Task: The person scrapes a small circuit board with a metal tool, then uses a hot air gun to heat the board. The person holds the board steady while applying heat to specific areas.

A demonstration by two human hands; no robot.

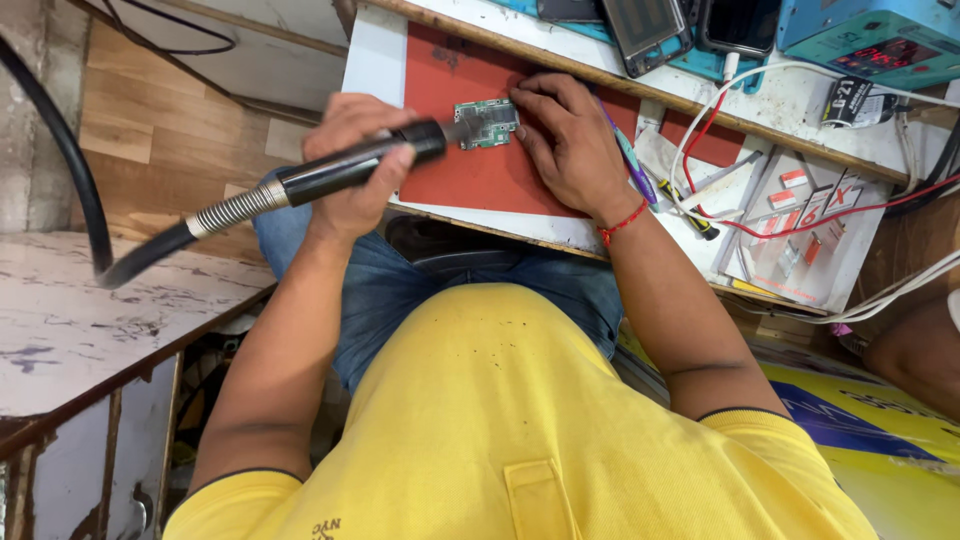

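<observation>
The left hand point(352, 165) is closed in a full fist around the black cylindrical handle of a hot-air tool point(350, 170); the fingers wrap over the top and the thumb sits below, so there is no gap in this grip. The handle is smooth and a little glossy, and its metal nozzle points to the right, with the tip just above or touching the left edge of the small green circuit board point(487, 123); I cannot tell which of the two. Behind the hand, the handle continues into a silver coiled spring sleeve point(232, 209) and then into a thick black rubber hose point(60, 150) which curves up to the left. The right hand point(568, 140) lies flat and relaxed, fingers bent only a little, and the fingertips press on the right side of the board to keep it in place; it does not close around anything. The board is rectangular, thin, with tiny parts on its face, and it lies on a matte red-orange rectangular work mat point(470, 175), near its upper middle part. The mat rests on a white tabletop with a wooden edge point(375, 60). Around the right wrist there is a thin red thread bracelet point(622, 222). To the right of this hand lie a red wire point(790, 225), white cables point(890, 290) and a tool with a yellow and black handle point(690, 215).
</observation>
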